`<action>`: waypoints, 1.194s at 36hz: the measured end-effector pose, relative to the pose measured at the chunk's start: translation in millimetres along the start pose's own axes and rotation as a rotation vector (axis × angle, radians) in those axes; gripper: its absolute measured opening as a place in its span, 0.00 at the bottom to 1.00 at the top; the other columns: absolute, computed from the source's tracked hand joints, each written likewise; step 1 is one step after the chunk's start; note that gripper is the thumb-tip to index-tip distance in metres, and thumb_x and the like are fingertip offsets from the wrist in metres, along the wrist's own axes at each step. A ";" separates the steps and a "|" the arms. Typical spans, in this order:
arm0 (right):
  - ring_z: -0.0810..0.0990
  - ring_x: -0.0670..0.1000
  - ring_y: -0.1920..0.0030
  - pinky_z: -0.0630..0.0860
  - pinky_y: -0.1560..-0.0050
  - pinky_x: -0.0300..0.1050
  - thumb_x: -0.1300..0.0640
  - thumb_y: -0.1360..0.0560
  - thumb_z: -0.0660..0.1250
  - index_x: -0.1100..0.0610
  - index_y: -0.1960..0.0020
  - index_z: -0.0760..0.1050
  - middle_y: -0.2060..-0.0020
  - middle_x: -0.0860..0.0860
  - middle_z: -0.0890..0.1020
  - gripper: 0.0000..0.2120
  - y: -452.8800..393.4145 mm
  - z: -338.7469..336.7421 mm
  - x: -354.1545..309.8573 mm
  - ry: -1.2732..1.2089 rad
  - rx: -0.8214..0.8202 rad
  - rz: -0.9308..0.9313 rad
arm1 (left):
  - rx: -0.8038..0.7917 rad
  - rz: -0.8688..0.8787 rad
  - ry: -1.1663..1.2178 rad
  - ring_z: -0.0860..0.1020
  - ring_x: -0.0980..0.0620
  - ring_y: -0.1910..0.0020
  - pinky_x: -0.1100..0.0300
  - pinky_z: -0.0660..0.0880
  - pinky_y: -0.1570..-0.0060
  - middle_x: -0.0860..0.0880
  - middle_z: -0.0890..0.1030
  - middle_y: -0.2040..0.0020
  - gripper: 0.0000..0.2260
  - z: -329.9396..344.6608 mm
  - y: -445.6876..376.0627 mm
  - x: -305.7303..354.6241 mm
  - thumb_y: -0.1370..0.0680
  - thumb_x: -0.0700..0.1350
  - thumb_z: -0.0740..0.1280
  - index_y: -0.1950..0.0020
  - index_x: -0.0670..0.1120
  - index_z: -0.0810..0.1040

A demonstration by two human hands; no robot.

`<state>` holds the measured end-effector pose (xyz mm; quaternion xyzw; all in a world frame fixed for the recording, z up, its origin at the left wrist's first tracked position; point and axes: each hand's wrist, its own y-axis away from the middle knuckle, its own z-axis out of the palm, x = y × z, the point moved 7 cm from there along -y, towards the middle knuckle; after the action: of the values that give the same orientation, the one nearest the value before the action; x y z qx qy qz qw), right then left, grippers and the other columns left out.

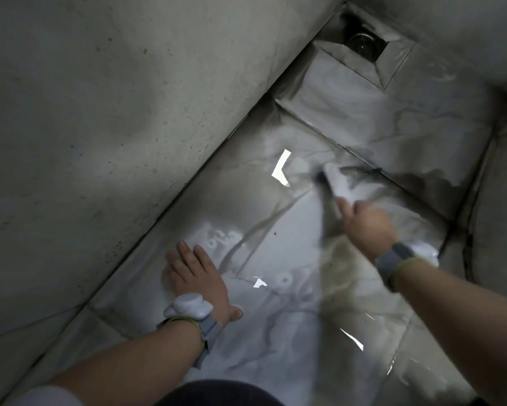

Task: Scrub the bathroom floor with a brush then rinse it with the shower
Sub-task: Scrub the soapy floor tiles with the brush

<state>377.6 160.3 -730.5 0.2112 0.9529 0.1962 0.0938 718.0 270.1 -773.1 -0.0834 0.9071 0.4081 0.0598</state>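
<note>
Head view, looking down. The wall (85,112), grey and speckled with dark spots, fills the upper left and meets the floor (275,332) along a diagonal joint. The floor is pale marble-patterned tile, wet and glossy, with bright reflections and grey veins; darker wet patches lie at upper right beside a grout line. No brand, label or legible writing shows on any surface. At the top, in the corner, a square recessed drain (363,45) is sunk into the floor, its opening dark. The left hand (196,276) lies flat on the floor near the wall, fingers straight and spread, palm down, holding nothing; a white device on a grey strap (187,307) sits on its wrist. The right hand (363,221), blurred, is curled around the handle of the brush (331,180); a grey band (393,259) circles its wrist. The brush, also blurred, extends from the right hand up and left, its head on the floor just beside the grout line, well apart from the left hand and between that hand and the drain.
</note>
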 end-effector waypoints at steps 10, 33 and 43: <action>0.81 0.60 0.55 0.66 0.62 0.49 0.30 0.20 0.48 0.51 0.57 0.65 0.59 0.54 0.82 0.25 120.7 79.8 -76.2 0.261 -0.317 -0.530 | 0.015 0.029 0.015 0.39 0.24 0.22 0.34 0.47 0.23 0.26 0.32 0.23 0.72 0.3 0.6 0.7 0.38 0.76 0.72 0.22 0.32 0.30; 0.75 0.58 0.62 0.68 0.60 0.50 0.33 0.20 0.55 0.58 0.65 0.68 0.70 0.51 0.74 0.30 78.7 -1.7 -69.8 0.099 -0.374 -0.411 | -0.077 -0.034 0.024 0.39 0.24 0.23 0.35 0.44 0.23 0.25 0.31 0.24 0.72 -2.4 -0.2 1.3 0.37 0.71 0.76 0.23 0.31 0.30; 0.80 0.59 0.56 0.68 0.61 0.49 0.31 0.21 0.51 0.52 0.61 0.64 0.67 0.49 0.73 0.25 106.2 86.3 -98.0 0.166 -0.333 -0.656 | 0.070 0.059 0.057 0.40 0.23 0.23 0.32 0.45 0.24 0.25 0.32 0.24 0.72 2.2 -0.5 0.2 0.38 0.75 0.74 0.22 0.32 0.30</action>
<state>526.6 234.7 -755.3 -0.1401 0.9293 0.3244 0.1074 717.9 271.4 -775.0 -0.0662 0.9242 0.3753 0.0249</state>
